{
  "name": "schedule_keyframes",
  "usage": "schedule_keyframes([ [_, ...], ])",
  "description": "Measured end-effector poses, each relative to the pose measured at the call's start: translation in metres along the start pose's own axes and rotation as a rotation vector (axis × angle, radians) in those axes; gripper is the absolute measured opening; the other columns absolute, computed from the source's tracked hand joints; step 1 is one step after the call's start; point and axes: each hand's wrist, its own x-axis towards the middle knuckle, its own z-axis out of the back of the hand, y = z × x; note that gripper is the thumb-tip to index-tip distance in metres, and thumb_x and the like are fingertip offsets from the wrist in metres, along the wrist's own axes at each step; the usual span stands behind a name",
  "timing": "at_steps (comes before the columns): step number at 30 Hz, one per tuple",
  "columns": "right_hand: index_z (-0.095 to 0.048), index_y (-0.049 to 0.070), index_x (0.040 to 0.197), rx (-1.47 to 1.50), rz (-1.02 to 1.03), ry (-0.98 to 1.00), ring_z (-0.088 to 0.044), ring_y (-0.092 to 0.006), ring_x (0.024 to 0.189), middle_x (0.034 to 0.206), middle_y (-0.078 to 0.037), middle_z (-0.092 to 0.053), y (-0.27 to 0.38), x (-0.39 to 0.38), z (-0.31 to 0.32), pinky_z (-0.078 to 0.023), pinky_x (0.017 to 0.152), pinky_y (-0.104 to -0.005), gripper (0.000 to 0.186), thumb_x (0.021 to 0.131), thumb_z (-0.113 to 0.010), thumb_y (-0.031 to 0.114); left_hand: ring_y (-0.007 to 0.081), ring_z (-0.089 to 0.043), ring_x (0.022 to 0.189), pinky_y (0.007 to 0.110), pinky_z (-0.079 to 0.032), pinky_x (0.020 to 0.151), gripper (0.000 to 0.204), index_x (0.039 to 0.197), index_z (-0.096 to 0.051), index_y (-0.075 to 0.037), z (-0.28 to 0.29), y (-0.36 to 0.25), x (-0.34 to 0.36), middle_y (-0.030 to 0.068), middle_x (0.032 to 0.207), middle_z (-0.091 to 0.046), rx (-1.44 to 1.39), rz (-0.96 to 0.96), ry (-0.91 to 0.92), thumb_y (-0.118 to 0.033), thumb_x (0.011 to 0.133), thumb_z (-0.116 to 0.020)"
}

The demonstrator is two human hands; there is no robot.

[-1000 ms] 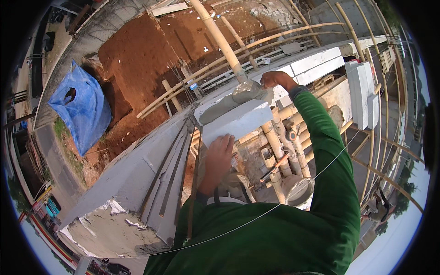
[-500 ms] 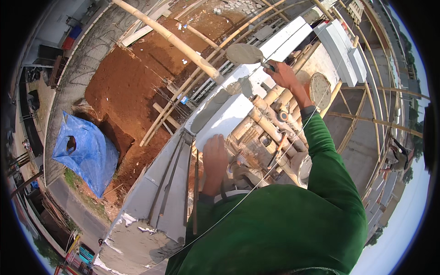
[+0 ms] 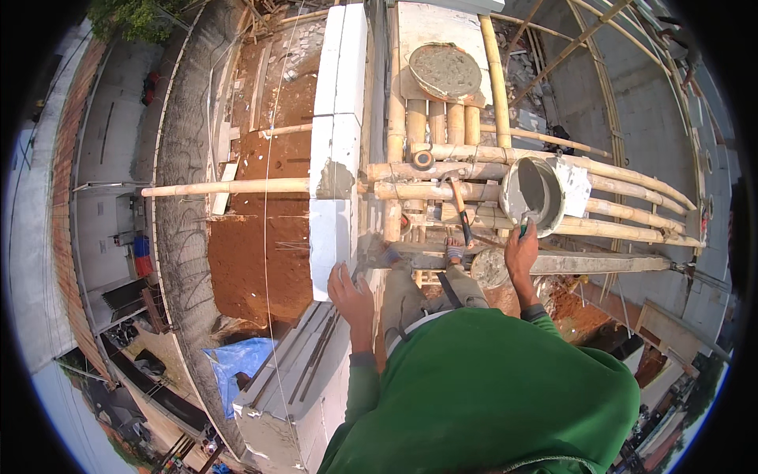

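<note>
Far left and below, a blue tarpaulin [image 3: 237,359] lies crumpled on bare red earth [image 3: 260,253]. The left hand [image 3: 353,298] rests on the edge of the white block wall [image 3: 338,118], fingers loosely spread. Bamboo scaffolding [image 3: 474,178] carries a hammer [image 3: 459,207] and a round mortar pan [image 3: 444,71]. The right hand [image 3: 521,254] grips a trowel handle, fingers closed round it, just below a grey mortar bucket [image 3: 534,193].

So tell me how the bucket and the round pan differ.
The bucket is tipped on its side on the bamboo poles, mouth toward the camera; the pan lies flat farther off. The bucket is deep with grey mortar inside; the pan is shallow. The right hand is near the bucket, not the pan. Both are round and mortar-smeared.
</note>
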Motion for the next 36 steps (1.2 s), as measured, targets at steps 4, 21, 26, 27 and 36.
schedule_keyframes([
  [4, -0.059, -0.003, 0.135, -0.141, -0.100, 0.115, -0.061, -0.0474, 0.115, 0.127, -0.025, -0.063, -0.045, 0.034, 0.008, -0.050, 0.095, -0.0531, 0.044, 0.094, -0.064, 0.012, 0.0410, -0.059, 0.126, 0.052, -0.046, 0.108, 0.048, 0.137, -0.062, 0.000, -0.026, -0.037, -0.018, 0.0198, 0.135, -0.064, -0.137, -0.166, 0.143, -0.012, 0.091, -0.073],
  [21, -0.059, 0.002, 0.130, -0.012, -0.051, 0.075, -0.047, -0.0361, 0.136, 0.134, -0.018, -0.056, 0.049, 0.197, -0.305, -0.026, 0.120, -0.0581, 0.037, 0.100, -0.061, 0.025, 0.0403, -0.067, 0.120, 0.048, -0.052, 0.104, 0.038, 0.135, -0.066, -0.005, -0.222, -0.109, 0.098, 0.0221, 0.127, -0.070, -0.412, -0.283, 0.423, -0.019, 0.101, -0.069],
  [26, -0.054, -0.003, 0.142, -0.199, -0.152, 0.241, -0.027, -0.0421, 0.156, 0.163, -0.023, -0.038, 0.036, 0.204, -0.342, -0.008, 0.128, -0.0642, 0.051, 0.108, -0.048, 0.035, 0.0379, -0.069, 0.115, 0.045, -0.052, 0.104, 0.045, 0.138, -0.062, 0.002, -0.345, -0.133, 0.293, 0.0218, 0.128, -0.069, -0.586, 0.049, 0.192, -0.017, 0.098, -0.068],
  [27, -0.050, -0.002, 0.149, -0.210, -0.159, 0.306, -0.018, -0.0426, 0.160, 0.169, -0.025, -0.029, 0.033, 0.205, -0.344, -0.004, 0.128, -0.0652, 0.057, 0.109, -0.045, 0.038, 0.0384, -0.067, 0.119, 0.046, -0.051, 0.106, 0.048, 0.140, -0.060, 0.002, -0.370, -0.140, 0.324, 0.0222, 0.132, -0.067, -0.505, 0.134, 0.203, -0.018, 0.097, -0.068],
  [36, -0.044, 0.003, 0.155, -0.277, -0.156, 0.290, -0.020, -0.0401, 0.158, 0.166, -0.022, -0.032, 0.029, 0.207, -0.354, -0.002, 0.128, -0.0654, 0.059, 0.111, -0.044, 0.043, 0.0406, -0.027, 0.158, 0.070, -0.024, 0.123, 0.090, 0.168, -0.020, -0.003, -0.552, -0.205, 0.455, 0.0151, 0.175, -0.023, 0.674, 0.289, 0.146, -0.058, 0.103, -0.049],
])
